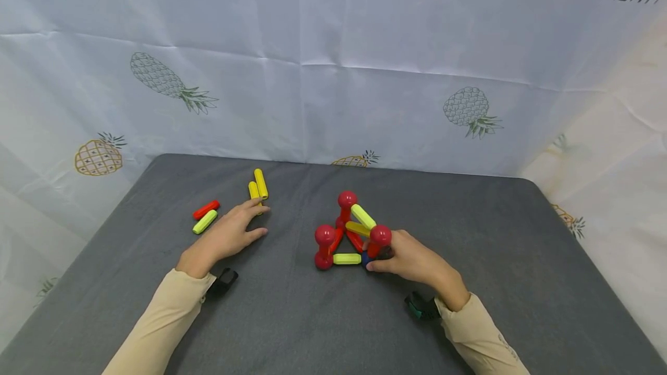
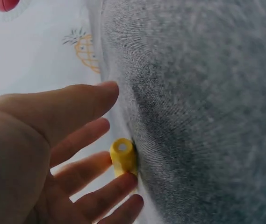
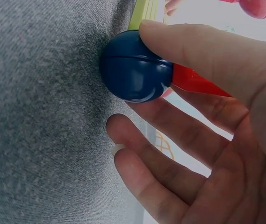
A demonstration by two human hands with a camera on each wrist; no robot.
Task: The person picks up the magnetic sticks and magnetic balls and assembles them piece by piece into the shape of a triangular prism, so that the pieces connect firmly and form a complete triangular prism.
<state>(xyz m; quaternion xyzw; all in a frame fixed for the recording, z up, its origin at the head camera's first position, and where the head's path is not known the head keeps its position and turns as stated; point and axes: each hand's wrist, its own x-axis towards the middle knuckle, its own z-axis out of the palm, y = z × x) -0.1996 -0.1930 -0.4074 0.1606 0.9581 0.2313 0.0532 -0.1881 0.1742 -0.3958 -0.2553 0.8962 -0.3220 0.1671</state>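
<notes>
My right hand point(image 1: 417, 256) grips a dark blue ball point(image 3: 135, 65) at the lower right corner of a frame of balls and rods. Its thumb lies on the ball and fingers reach behind it. Red balls point(image 1: 325, 235) top the frame's three uprights. A lime rod point(image 1: 346, 258) runs along the front at the bottom, another lime rod point(image 1: 363, 216) along the top right, with red rods low inside. My left hand point(image 1: 234, 233) extends over a yellow rod point(image 2: 123, 156), fingertips right at it and thumb spread away. A second yellow rod point(image 1: 261, 183) lies beside that one.
A loose red rod point(image 1: 206, 209) and a loose lime rod point(image 1: 205, 221) lie left of my left hand on the grey tabletop point(image 1: 260, 317). Behind the table's far edge hangs a white curtain point(image 1: 323, 103) printed with pineapples.
</notes>
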